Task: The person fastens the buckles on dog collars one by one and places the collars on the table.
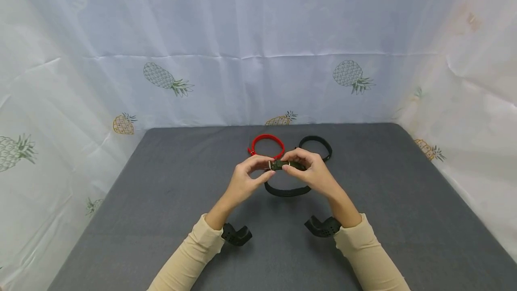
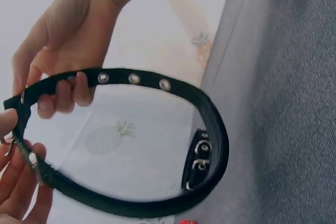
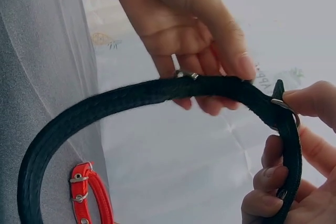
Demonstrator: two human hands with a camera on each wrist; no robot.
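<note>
- Black webbing forms the collar (image 1: pixel 287 188) that both hands hold above the grey worktop (image 1: pixel 161 201); its loop hangs down toward the person, with the buckle end lifted between the fingers
- the left hand (image 1: pixel 246 176) pinches the strap at the buckle end, thumb and fingers curled round it; in the left wrist view its fingertips (image 2: pixel 21 182) sit beside a small metal fitting on the strap
- the right hand (image 1: pixel 311 169) grips the same stretch of strap from the other side, fingers curled over the top edge; both hands nearly touch each other at the buckle
- from the left wrist camera the collar (image 2: pixel 210 129) shows as a closed loop with a row of metal eyelets along the upper run and more hardware inside the far bend
- from the right wrist camera the collar (image 3: pixel 105 103) curves in a wide arc, with a metal ring at the point where the right hand (image 3: pixel 283 182) holds it; the left hand (image 3: pixel 194 30) grips from above
- a red collar (image 1: pixel 266 145) lies looped on the worktop just behind the hands; it also shows in the right wrist view (image 3: pixel 89 192)
- a second black collar (image 1: pixel 319 145) lies beside the red one, on the person's right, close to it
- cream sleeves (image 1: pixel 194 255) cover both forearms; dark camera mounts sit at the wrists
- a white curtain (image 1: pixel 258 57) printed with pineapples surrounds the worktop on three sides
</note>
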